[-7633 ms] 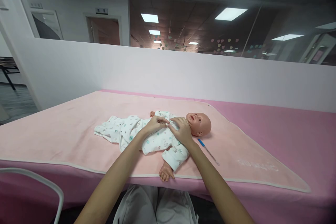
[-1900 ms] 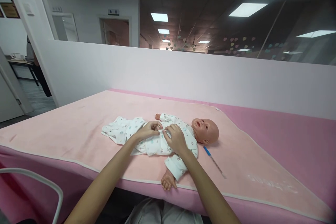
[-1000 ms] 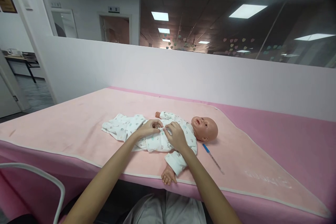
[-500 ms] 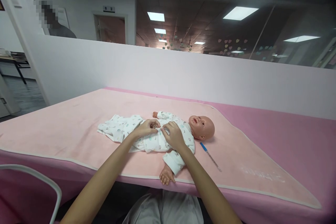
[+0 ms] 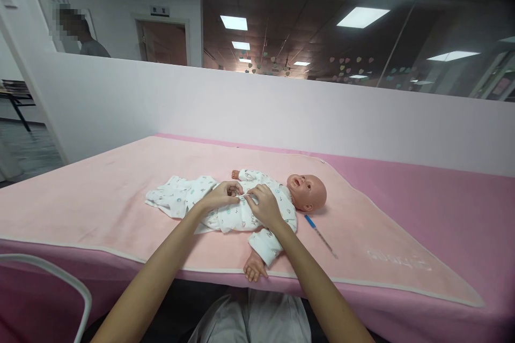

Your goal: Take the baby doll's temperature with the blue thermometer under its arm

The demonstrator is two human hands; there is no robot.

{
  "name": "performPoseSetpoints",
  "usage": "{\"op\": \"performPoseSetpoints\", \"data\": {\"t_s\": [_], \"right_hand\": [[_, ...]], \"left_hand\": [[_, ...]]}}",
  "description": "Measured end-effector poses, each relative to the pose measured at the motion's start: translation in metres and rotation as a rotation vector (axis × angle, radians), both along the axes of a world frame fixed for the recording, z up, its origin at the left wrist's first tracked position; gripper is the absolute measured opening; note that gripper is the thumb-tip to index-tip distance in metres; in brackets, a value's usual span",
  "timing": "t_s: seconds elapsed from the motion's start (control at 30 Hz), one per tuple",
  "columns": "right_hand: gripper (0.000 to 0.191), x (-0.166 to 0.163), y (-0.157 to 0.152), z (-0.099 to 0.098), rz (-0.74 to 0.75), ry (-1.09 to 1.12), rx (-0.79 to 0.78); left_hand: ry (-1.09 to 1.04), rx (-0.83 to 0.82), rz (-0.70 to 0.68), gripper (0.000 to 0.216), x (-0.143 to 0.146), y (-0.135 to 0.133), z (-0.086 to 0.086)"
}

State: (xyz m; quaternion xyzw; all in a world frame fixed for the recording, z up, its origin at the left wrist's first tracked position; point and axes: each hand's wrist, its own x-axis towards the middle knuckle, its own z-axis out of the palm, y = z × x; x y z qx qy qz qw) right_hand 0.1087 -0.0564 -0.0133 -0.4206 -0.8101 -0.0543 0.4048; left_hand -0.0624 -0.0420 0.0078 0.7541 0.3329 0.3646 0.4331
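A baby doll [image 5: 309,192] lies on its back, head to the right, dressed in white printed clothes. Over its belly, my left hand [image 5: 222,196] pinches the front of the doll's shirt [image 5: 235,220]. My right hand [image 5: 263,204] comes from the chest side and pinches the same fabric, its fingertips close to those of the left. The small piece between my fingers, perhaps a tie or a fastening, is too fine to make out. White printed trousers [image 5: 174,197] stretch to the left. One doll hand [image 5: 255,266] rests at the mat's near edge.
A pink mat [image 5: 108,193] with a pale border covers much of the pink table [image 5: 442,193]. A blue-capped thermometer-like stick [image 5: 321,236] lies by the doll's head. Behind stands a white half-wall [image 5: 257,110] with glass above. Beyond it is a person [image 5: 93,47]. A white rail [image 5: 60,273] curves at near left.
Both hands keep nearly the same pinch on the shirt. The view has shifted slightly, and the person behind the glass has turned a little.
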Motion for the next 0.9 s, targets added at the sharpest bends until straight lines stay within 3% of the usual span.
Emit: {"op": "performPoseSetpoints", "data": {"t_s": [0.4, 0.9], "right_hand": [[0.01, -0.0004, 0.0043, -0.003, -0.01, 0.0, 0.007], [0.01, 0.0007, 0.0032, -0.0025, 0.007, 0.043, 0.0]], "left_hand": [[0.021, 0.014, 0.012, 0.012, 0.0011, -0.0025, 0.0008], [0.042, 0.031, 0.15, 0.022, 0.001, -0.0014, -0.0027]]}}
